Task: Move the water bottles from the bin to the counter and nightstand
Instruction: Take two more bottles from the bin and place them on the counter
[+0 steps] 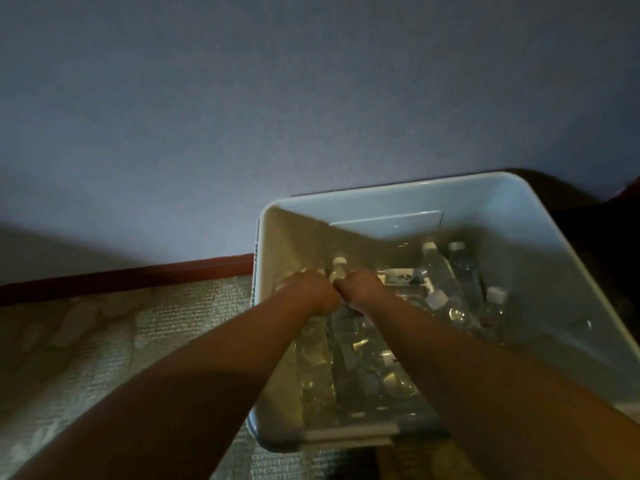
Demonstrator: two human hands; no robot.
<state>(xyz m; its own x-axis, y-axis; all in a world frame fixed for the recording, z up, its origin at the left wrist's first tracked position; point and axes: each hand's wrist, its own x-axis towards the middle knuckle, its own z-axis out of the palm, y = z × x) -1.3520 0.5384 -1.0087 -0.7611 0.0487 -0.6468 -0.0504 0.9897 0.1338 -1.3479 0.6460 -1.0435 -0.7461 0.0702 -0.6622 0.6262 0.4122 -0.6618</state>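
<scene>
A plain bluish-grey wall [277, 98] fills the upper half of the dim view, and a dark red-brown baseboard [131, 275] runs along its foot above a pale, woven-looking carpet [104, 341]. Against the wall stands a large pale grey plastic bin [554, 306] with rounded corners and a rectangular recess moulded into its far wall. Small dark marks run down the outer edge of its left rim, too blurred to read.

Clear water bottles lie and lean inside the bin. A group of them [446, 282] with white caps rests toward the right side, tilted against each other, and more bottles [346, 358] lie along the floor of the bin under the forearms. One bottle lying crosswise near the middle carries a white label [401, 277] with dark characters, possibly Japanese script, though the blur keeps them illegible.

Both bare arms reach down into the left part of the bin, hands almost touching. The left hand [311, 291] is curled over white bottle caps next to the bin's left wall; it seems to be gripping a bottle top, though motion blur hides the fingers. The right hand [362, 289] is clenched round the neck of an upright bottle [337, 270] whose white cap shows just above the knuckles
</scene>
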